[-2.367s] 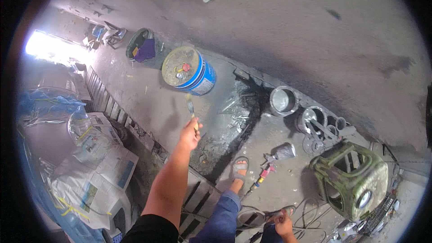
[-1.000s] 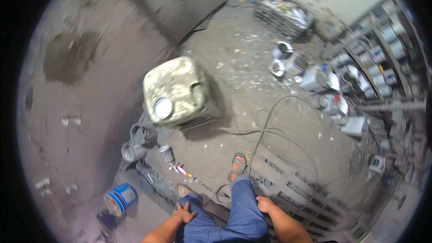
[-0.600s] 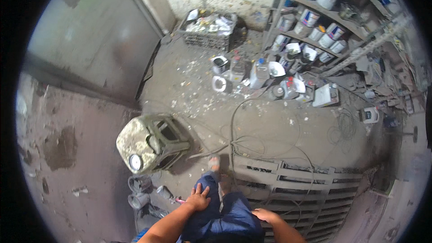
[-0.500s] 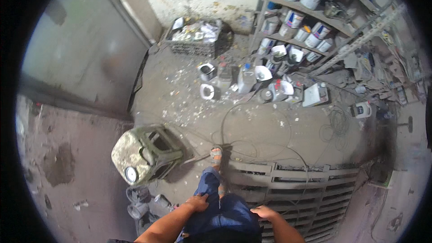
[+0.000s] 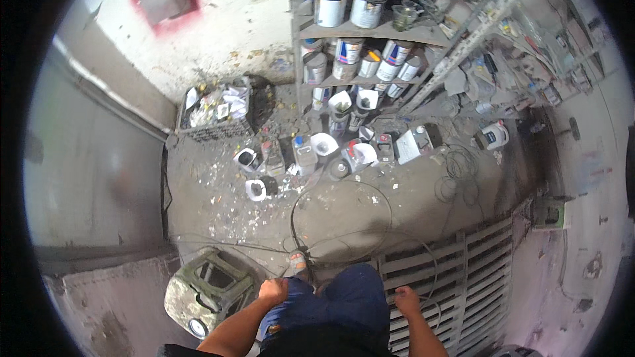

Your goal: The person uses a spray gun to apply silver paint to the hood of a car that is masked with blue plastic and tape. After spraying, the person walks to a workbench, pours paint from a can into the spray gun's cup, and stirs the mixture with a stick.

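My left hand (image 5: 272, 289) rests beside my left thigh with its fingers curled in. It is against or very near the blue trousers (image 5: 354, 294), and no object shows in it. My right hand (image 5: 406, 300) hangs apart from my right thigh, loosely closed, with nothing visible in it. Below it lies a slatted metal grate (image 5: 423, 264). Nearest my left forearm stands a grimy, paint-spotted stool-like frame (image 5: 205, 287) with openings in its sides and a round white disc on it. One sandalled foot (image 5: 298, 263) is on the floor ahead.
Ahead on the dirty floor stand jugs (image 5: 305, 155), a white cut-open tub (image 5: 256, 189) and a rectangular can (image 5: 411, 147). A shelf rack (image 5: 377, 32) holds several paint cans. A crate (image 5: 215, 131) of rubbish stands by the wall. Hoses (image 5: 390, 208) trail across the floor.
My view has lifted and shifted right, showing more shelf and wall. My right hand has moved from the trousers out to the side. My left hand has shifted outward along the thigh.
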`<state>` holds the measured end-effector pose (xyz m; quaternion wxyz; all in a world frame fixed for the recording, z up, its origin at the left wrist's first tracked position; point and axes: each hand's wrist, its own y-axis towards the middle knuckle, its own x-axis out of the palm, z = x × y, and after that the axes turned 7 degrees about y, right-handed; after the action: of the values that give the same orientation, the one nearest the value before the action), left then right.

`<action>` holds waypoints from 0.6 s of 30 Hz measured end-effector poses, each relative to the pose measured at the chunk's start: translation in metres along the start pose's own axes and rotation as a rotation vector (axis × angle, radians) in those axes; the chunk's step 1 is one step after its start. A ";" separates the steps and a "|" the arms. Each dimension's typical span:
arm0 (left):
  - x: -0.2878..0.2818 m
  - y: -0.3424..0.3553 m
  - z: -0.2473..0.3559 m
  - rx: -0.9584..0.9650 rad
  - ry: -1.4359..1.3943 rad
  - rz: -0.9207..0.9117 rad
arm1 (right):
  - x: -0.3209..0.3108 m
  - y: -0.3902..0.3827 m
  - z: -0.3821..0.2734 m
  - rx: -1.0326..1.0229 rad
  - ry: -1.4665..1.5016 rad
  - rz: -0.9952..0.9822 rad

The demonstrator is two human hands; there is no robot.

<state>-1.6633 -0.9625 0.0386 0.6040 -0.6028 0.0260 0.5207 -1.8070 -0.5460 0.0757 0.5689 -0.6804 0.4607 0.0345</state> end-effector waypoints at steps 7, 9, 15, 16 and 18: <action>-0.054 0.053 0.087 0.065 -0.079 0.094 | -0.038 0.053 0.081 0.056 0.219 0.065; -0.070 0.069 0.136 0.090 -0.043 0.094 | -0.048 0.075 0.118 0.222 0.356 0.002; -0.044 0.157 0.206 0.124 0.150 0.186 | -0.141 0.178 0.145 0.319 0.376 -0.096; -0.050 0.164 0.236 0.244 0.240 0.114 | -0.171 0.184 0.145 0.357 0.450 -0.096; -0.070 0.183 0.295 0.376 0.277 0.071 | -0.228 0.194 0.124 0.246 0.649 -0.043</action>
<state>-1.9925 -0.8307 0.0367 0.6777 -0.5440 0.2261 0.4401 -2.0081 -0.2983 0.0184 0.4712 -0.5917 0.6039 -0.2514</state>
